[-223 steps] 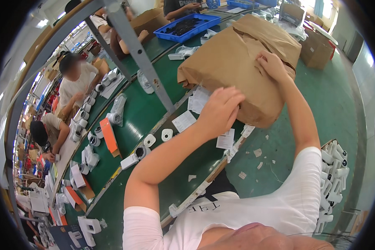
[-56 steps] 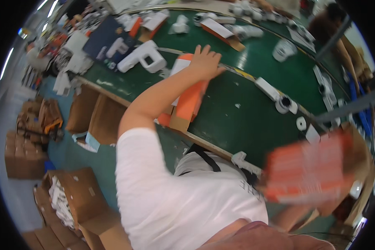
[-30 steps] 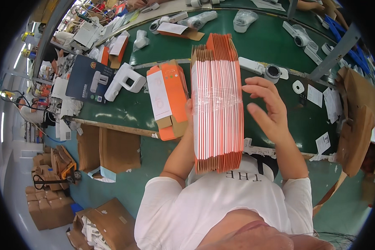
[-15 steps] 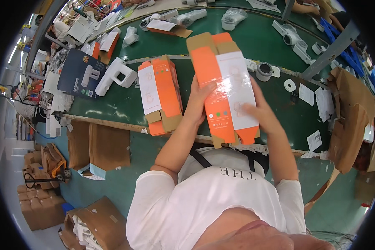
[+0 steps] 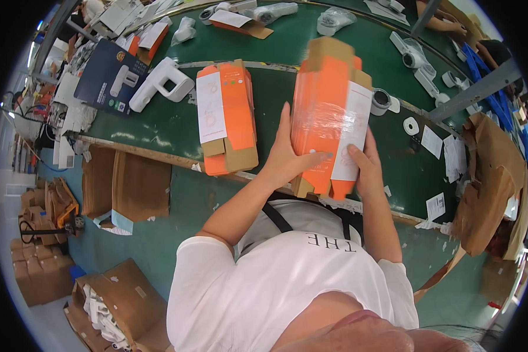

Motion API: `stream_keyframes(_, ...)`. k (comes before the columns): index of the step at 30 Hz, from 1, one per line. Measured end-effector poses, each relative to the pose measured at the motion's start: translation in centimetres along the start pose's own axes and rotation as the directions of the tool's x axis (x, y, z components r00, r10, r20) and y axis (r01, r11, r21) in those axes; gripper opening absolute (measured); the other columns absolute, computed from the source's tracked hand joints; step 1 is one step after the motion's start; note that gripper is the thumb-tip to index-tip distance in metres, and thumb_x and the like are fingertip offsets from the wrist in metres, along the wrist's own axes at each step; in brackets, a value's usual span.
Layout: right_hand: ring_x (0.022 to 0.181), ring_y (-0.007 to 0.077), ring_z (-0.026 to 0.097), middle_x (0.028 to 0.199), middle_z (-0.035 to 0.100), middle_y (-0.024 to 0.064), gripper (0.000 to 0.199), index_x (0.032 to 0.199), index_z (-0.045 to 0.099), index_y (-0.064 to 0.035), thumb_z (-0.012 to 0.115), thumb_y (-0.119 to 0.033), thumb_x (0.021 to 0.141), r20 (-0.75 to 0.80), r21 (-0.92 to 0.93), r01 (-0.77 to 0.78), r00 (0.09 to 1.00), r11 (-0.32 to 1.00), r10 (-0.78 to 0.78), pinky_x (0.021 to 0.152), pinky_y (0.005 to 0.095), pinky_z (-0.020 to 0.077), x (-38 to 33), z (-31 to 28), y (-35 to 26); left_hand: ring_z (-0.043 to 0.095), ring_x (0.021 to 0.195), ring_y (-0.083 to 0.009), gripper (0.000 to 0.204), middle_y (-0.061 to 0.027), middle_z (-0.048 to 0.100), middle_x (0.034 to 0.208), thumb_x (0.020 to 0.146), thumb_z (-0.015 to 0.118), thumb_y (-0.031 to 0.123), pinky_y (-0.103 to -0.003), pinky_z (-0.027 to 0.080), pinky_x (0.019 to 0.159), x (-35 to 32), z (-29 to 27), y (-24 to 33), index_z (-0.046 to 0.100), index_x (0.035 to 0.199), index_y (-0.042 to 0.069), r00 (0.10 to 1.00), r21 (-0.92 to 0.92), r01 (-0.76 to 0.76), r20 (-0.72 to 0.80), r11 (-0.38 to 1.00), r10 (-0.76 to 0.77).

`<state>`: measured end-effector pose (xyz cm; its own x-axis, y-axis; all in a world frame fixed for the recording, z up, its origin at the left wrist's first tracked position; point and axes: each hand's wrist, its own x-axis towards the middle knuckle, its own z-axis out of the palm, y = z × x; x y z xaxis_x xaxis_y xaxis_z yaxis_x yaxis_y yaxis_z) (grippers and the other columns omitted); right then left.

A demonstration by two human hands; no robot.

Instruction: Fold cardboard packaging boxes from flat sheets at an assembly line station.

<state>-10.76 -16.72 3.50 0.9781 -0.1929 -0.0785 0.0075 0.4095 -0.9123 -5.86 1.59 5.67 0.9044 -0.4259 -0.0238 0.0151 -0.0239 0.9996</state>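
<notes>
A thick bundle of flat-folded orange and white cartons [image 5: 320, 126], wrapped in shiny clear film, stands tilted over the near edge of the green bench. My left hand [image 5: 290, 157] grips its lower left side, with the thumb across the orange front and fingers along the edge. On the other side my right hand [image 5: 366, 167] holds the lower right, its thumb on the white panel and its other fingers partly hidden. To the left, a second stack of orange and white flat cartons [image 5: 226, 114] lies on the bench.
A white handheld appliance body [image 5: 161, 88] and a dark blue printed box [image 5: 110, 76] lie at the left. Bagged white parts [image 5: 334, 20] are spread across the back. Brown wrapping paper [image 5: 490, 182] hangs at the right beside a grey metal post [image 5: 475, 91]. Cardboard boxes [image 5: 120, 305] stand below on the floor.
The bundle has turned, showing more of its layered left side. My left hand has slid lower, its thumb now on the lower front. The whole view has shifted slightly.
</notes>
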Motion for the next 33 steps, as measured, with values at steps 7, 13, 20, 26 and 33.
stream_keyframes(7, 0.078, 0.0084, 0.056, 0.088, 0.061, 0.0043, 0.016, 0.096, 0.060, -0.0010, 0.061, -0.008, 0.082, -0.065, -0.684, 0.047, 0.990, 0.728, -0.126, 0.066, 0.0215, 0.0437, -2.5, -3.4, -2.8, 0.041, 0.109, -0.0358, 0.112, -0.0217, 0.034, 0.125, 0.055, 0.078, 0.026, -0.043, 0.035, 0.088, -1.5, 2.0, 2.5, 0.010, 0.140, -0.003, 0.909, 0.795, -0.318, 0.100, 0.517, 0.404)
stream_keyframes(13, 0.093, 0.0251, 0.055, 0.104, 0.059, 0.0097, 0.026, 0.099, 0.062, -0.0034, 0.064, -0.002, 0.073, 0.318, -0.863, 0.484, 0.746, 0.148, -0.586, 0.081, 0.0325, 0.0431, -4.3, -1.0, -8.2, 0.045, 0.107, -0.0356, 0.104, -0.0213, 0.040, 0.126, 0.055, 0.078, 0.026, -0.044, 0.034, 0.090, -0.9, 6.1, 2.1, 0.021, 0.136, -0.006, 0.849, 0.781, -0.452, 0.227, 0.432, 0.478)
stream_keyframes(20, 0.094, 0.0236, 0.051, 0.114, 0.057, 0.0071, 0.034, 0.109, 0.060, -0.0075, 0.062, -0.008, 0.075, 0.129, -0.945, 0.211, 0.942, 0.248, -0.311, 0.082, 0.0324, 0.0420, -6.3, -7.2, -8.9, 0.047, 0.109, -0.0334, 0.054, -0.0181, 0.047, 0.126, 0.075, 0.060, 0.020, -0.040, 0.037, 0.089, -3.7, 10.3, -1.0, 0.046, 0.124, 0.005, 0.653, 0.805, -0.582, 0.547, -0.115, 0.524)
stream_keyframes(26, 0.092, 0.0175, 0.054, 0.108, 0.057, 0.0079, 0.024, 0.102, 0.063, -0.0042, 0.056, -0.001, 0.078, 0.023, -0.930, 0.091, 0.981, 0.355, -0.191, 0.076, 0.0268, 0.0445, -7.3, -8.3, -10.1, 0.048, 0.110, -0.0314, 0.046, -0.0113, 0.047, 0.129, 0.081, 0.050, 0.017, -0.038, 0.038, 0.089, -4.5, 9.4, -3.8, 0.047, 0.127, 0.015, 0.552, 0.743, -0.637, 0.626, -0.207, 0.550)
stream_keyframes(33, 0.100, 0.0261, 0.051, 0.109, 0.055, 0.0105, 0.030, 0.109, 0.060, -0.0071, 0.059, -0.009, 0.078, 0.281, -0.940, 0.301, 0.950, 0.158, -0.139, 0.086, 0.0316, 0.0416, -3.4, -5.6, -9.1, 0.048, 0.111, -0.0311, 0.051, -0.0113, 0.044, 0.131, 0.081, 0.051, 0.017, -0.039, 0.037, 0.090, -4.6, 9.0, -4.1, 0.043, 0.131, 0.018, 0.538, 0.737, -0.635, 0.637, -0.231, 0.552)
